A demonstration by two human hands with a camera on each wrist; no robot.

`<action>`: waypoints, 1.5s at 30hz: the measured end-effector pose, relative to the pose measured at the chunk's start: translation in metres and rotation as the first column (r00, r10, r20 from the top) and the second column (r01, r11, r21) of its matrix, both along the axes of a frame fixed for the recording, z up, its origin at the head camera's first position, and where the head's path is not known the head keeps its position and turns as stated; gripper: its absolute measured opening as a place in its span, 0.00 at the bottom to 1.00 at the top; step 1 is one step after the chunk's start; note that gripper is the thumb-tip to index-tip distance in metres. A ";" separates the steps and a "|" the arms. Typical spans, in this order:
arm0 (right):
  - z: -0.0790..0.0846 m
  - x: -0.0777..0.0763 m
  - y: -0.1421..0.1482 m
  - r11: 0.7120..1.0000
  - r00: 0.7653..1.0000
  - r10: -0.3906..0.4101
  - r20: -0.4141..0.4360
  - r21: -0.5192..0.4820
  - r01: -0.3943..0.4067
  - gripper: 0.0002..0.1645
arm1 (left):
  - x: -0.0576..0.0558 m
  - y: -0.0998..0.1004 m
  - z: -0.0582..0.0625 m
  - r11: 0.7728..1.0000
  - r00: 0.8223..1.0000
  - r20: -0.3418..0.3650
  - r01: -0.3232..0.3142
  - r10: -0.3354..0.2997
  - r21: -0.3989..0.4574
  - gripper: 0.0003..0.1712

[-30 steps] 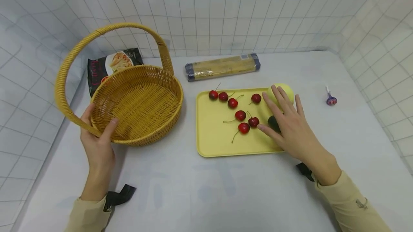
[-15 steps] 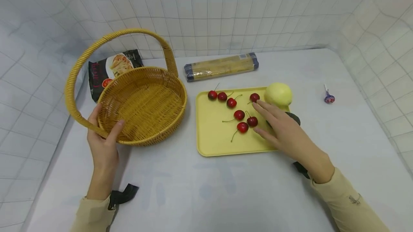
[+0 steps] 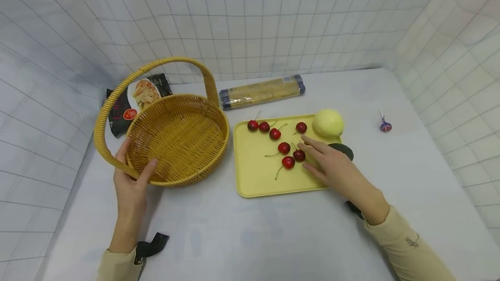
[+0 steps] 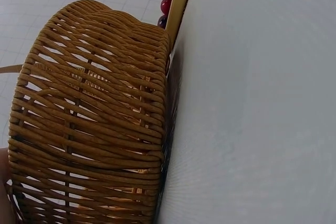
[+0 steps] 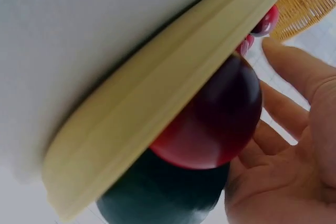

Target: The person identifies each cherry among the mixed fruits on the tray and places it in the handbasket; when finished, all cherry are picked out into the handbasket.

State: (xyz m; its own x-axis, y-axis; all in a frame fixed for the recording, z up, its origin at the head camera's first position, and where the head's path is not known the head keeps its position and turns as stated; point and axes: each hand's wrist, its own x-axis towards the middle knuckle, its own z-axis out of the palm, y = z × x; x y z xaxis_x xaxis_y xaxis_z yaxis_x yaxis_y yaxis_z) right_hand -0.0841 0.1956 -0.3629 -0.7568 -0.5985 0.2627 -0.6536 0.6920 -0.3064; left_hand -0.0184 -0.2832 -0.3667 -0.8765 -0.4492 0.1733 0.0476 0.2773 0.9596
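Hands are noted at two stations above the desk [image 3: 230, 237]. By the left hand [image 3: 130, 190], the near-left rim of the basket [image 3: 211, 169] is gripped beside the handle's foot, thumb inside and fingers outside. The right hand [image 3: 332, 166] is held over the right part of the tray [image 3: 254, 181], fingers loosely extended and parted; no hold is seen. Near its fingertips the closest of seven cherries [image 3: 288, 162] are found, all inside the tray's edges. In the right wrist view, a dark red fruit [image 5: 212, 124] is seen close to the palm; contact cannot be determined. The tray's right edge is overlapped by a dark green item [image 3: 344, 150], partly hidden by the hand. At the far right corner, a yellow-green fruit [image 3: 328, 123] is placed. Basket and tray are separated by a narrow gap; wider room is left along the tray's near edge.
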 end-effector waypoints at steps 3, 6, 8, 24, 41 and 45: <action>-0.002 -0.001 -0.009 1.000 1.000 0.008 -0.018 -0.007 -0.008 0.30 | 0.000 -0.007 0.002 0.998 1.000 0.020 0.011 -0.010 -0.061 0.47; -0.005 0.000 -0.015 1.000 1.000 0.019 -0.023 -0.012 -0.019 0.27 | 0.001 -0.011 0.003 0.999 0.999 0.014 0.034 -0.034 -0.022 0.49; -0.007 0.002 -0.018 1.000 0.999 0.019 -0.026 -0.007 -0.019 0.25 | 0.001 -0.011 0.002 0.999 0.999 0.010 0.049 -0.050 0.015 0.49; 0.006 -0.008 -0.012 1.000 1.000 -0.011 0.026 -0.009 0.012 0.19 | -0.011 -0.006 -0.012 0.992 0.983 -0.132 0.126 -0.124 0.004 0.48; 0.044 -0.025 -0.065 0.974 0.998 -0.029 0.056 -0.221 0.040 0.19 | -0.006 -0.011 -0.023 0.989 0.981 -0.125 0.146 -0.149 -0.033 0.52; 0.054 -0.032 -0.097 0.968 0.996 0.013 0.088 -0.249 0.009 0.20 | -0.009 -0.011 -0.023 0.990 0.981 -0.134 0.142 -0.141 -0.001 0.53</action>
State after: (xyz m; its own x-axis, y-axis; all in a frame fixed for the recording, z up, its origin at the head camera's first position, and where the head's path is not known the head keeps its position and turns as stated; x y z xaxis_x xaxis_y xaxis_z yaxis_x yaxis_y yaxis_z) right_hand -0.1164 0.0989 -0.3086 -0.7824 -0.5243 0.3360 -0.6177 0.5851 -0.5254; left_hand -0.0274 -0.2943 -0.3895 -0.9007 -0.3238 0.2897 0.2137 0.2505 0.9442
